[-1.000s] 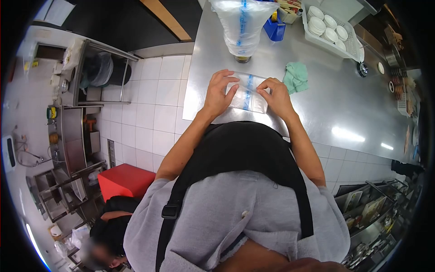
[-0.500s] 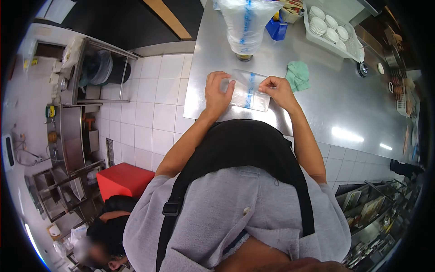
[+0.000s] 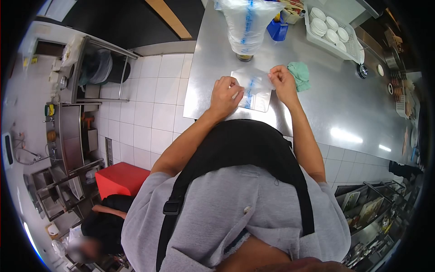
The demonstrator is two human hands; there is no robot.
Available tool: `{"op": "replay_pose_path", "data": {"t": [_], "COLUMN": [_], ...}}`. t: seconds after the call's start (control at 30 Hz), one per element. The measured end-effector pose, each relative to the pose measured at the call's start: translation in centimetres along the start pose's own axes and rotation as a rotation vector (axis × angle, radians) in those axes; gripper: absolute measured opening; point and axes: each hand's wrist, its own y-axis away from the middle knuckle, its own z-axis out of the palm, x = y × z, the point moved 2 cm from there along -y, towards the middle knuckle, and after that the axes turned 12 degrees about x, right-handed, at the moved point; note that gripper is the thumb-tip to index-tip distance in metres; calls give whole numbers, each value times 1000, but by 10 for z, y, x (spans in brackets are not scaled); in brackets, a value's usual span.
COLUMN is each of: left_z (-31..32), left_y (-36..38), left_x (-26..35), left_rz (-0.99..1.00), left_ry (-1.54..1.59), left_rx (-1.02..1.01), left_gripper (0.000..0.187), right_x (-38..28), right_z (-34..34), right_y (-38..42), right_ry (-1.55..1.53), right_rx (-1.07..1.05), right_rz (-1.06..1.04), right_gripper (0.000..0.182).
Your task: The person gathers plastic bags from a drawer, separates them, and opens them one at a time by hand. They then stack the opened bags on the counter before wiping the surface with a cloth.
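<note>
The small clear bag (image 3: 254, 90) lies flat on the steel counter (image 3: 326, 104), near its front edge, still empty and unopened as far as I can see. The left hand (image 3: 225, 96) pinches its left edge with curled fingers; the right hand (image 3: 282, 81) grips the upper right corner. Since a moment ago the right hand has lifted that corner toward the green cloth (image 3: 299, 75).

On your tabletop (image 3: 344, 104) you have a green cloth (image 3: 300, 75), a blue box (image 3: 277, 30), and a rack of bowls (image 3: 333, 31).
</note>
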Motion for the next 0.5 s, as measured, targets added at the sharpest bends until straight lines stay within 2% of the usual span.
{"op": "replay_pose_path", "data": {"t": [0.03,0.17,0.23,0.27,0.33,0.37,0.47,0.5], "left_z": [-2,-11,-2,3,15,20,40,43], "left_y": [1,-1,-7,-11,-17,-19,-14,-13], "left_x": [1,14,12,11,6,4,0,-2], "left_rz": [1,37,51,57,15,-6,128,40], "left_ry": [2,43,40,40,5,-14,-160,-132], "left_rx": [-47,-125,-40,7,-136,-208,-241,-395], "left_gripper": [14,13,15,16,18,21,43,60], "right_x": [2,-7,-20,-28,-42,-45,-46,-46], "right_z": [-2,-8,-10,-9,-7,-7,-7,-8], "right_y": [-5,-18,-18,-15,-10,-12,-17,-25], "right_ry": [-20,-38,-15,45,169,215,292,282], "right_rx": [48,-7,-67,-67,-63,-48,19,59], "right_rz": [-22,-39,-13,-88,-243,-268,-314,-318], "right_gripper": [14,12,15,16,20,19,17,16]}}
